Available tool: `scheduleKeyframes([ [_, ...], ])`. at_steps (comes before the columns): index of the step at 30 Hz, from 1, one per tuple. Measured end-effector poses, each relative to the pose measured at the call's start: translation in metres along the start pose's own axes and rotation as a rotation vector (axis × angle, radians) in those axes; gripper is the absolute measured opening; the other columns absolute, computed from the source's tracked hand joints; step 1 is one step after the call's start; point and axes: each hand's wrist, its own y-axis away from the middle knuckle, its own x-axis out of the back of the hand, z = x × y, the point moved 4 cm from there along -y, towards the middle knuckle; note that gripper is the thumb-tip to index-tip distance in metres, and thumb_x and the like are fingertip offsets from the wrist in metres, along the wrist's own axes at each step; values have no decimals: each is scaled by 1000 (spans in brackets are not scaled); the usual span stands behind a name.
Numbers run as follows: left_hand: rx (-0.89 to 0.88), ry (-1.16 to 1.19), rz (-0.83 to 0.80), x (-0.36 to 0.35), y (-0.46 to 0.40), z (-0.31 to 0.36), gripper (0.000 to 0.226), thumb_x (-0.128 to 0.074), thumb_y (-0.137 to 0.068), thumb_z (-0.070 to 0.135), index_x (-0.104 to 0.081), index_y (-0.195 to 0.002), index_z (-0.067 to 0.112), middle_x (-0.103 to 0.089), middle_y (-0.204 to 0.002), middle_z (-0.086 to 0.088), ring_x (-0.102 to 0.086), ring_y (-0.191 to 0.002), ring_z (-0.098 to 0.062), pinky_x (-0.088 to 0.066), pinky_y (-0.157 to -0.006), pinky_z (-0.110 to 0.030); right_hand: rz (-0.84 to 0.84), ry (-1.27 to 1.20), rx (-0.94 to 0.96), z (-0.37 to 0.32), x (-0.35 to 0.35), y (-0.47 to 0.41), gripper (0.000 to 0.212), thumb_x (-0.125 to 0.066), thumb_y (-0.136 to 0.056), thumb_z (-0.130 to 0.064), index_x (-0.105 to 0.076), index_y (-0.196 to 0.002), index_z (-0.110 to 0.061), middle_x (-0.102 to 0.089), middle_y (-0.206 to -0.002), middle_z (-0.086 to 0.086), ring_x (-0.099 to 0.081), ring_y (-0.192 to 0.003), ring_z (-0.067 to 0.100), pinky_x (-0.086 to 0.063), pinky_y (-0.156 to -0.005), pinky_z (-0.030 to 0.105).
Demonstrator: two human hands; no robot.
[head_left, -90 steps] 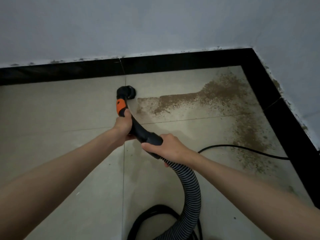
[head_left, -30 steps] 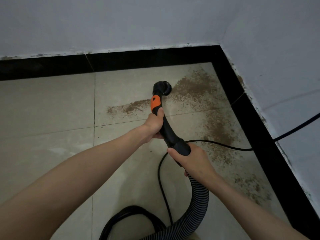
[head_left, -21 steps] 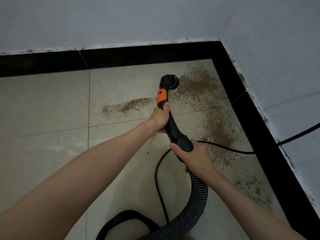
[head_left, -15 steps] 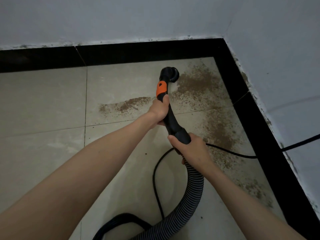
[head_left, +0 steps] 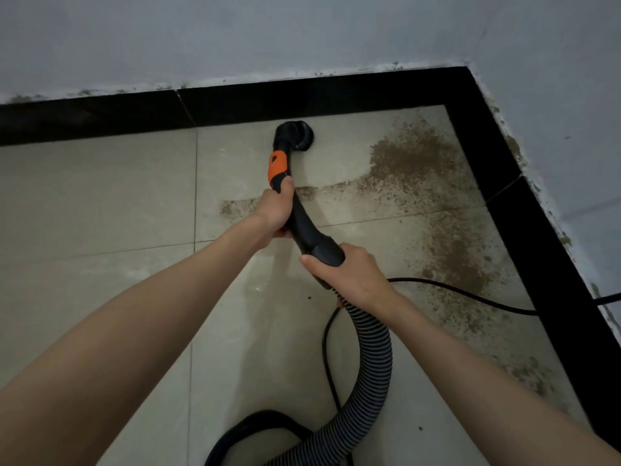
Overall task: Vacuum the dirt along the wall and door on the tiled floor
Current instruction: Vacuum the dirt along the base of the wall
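1. Near the far black skirting (head_left: 302, 99), the round brush nozzle (head_left: 297, 134) sits on the beige tiled floor (head_left: 100, 196), just short of the wall (head_left: 235, 35).
2. Both hands hold the black vacuum wand (head_left: 304, 227): the left hand (head_left: 275, 210) wraps its fingers around it just below the orange collar (head_left: 277, 166).
3. Lower down, the right hand (head_left: 349, 274) grips the cuff where the ribbed hose (head_left: 373, 358) joins.
4. Brown dirt (head_left: 413, 156) spreads right of the nozzle into the corner and along the right skirting.
5. A black power cord (head_left: 470, 294) crosses that dirt.
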Motion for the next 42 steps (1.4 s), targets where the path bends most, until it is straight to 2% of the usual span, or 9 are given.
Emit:
scheduleKeyframes([
  [8,43,228,109,79,34,-46,55,-34,-99,45,-37,-133,2,-55,-118,-16,-57,-90,-26,-49,-55,-33,-225,41,60,-30,-50,21,51,-72,-67,-65,-61,-83,-18,-65,-74,0,-62,-46,8,-50,-43,25],
  [12,54,270,127,103,56,-66,53,-34,-100,43,-36,-132,1,-53,-113,-15,-57,-90,-26,-50,-55,-33,-270,115,62,-40,-69,39,59,-69,-64,-69,-62,-87,-15,-66,-74,1,-64,-50,14,-57,-47,31],
  [18,113,365,75,112,79,-84,36,-33,-100,42,-37,-116,10,-56,-103,-10,-58,-83,-20,-49,-54,-33,-267,179,88,-45,-77,66,59,-67,-64,-70,-63,-82,-14,-66,-64,-3,-62,-43,12,-51,-42,26],
  [23,134,455,90,117,84,-85,62,-38,-93,58,-40,-128,7,-56,-109,-9,-58,-85,-19,-49,-58,-34,-269,199,66,-40,-75,85,67,-65,-58,-74,-65,-85,-12,-66,-64,-3,-64,-50,15,-57,-51,34],
  [27,144,467,92,117,90,-95,44,-44,-95,47,-41,-116,8,-56,-94,-5,-58,-82,-19,-47,-56,-31,-311,225,58,-35,-74,98,64,-64,-58,-74,-63,-81,-15,-64,-61,-5,-61,-49,12,-56,-54,33],
  [32,141,447,139,111,101,-113,43,-42,-97,43,-40,-121,7,-55,-94,-6,-57,-85,-21,-49,-59,-34,-398,392,20,-27,-69,101,57,-69,-73,-68,-65,-94,-16,-71,-88,2,-70,-80,19,-59,-78,41],
  [35,156,466,178,112,106,-118,50,-41,-97,43,-37,-129,4,-55,-104,-11,-57,-90,-25,-51,-65,-38,-369,521,78,-36,-71,98,51,-61,-80,-70,-61,-91,-20,-68,-86,-2,-66,-81,17,-53,-73,34],
  [37,157,449,178,107,111,-119,52,-40,-97,44,-36,-132,4,-55,-113,-14,-58,-89,-24,-51,-59,-35,-320,664,166,-47,-80,95,50,-51,-86,-70,-55,-88,-19,-61,-80,-3,-62,-78,20,-47,-65,34],
  [42,153,400,126,94,121,-118,55,-40,-98,43,-34,-133,1,-51,-105,-14,-57,-85,-24,-49,-53,-31,-178,871,307,-56,-100,98,43,-42,-94,-62,-41,-92,-20,-51,-82,0,-54,-76,26,-35,-63,34],
])
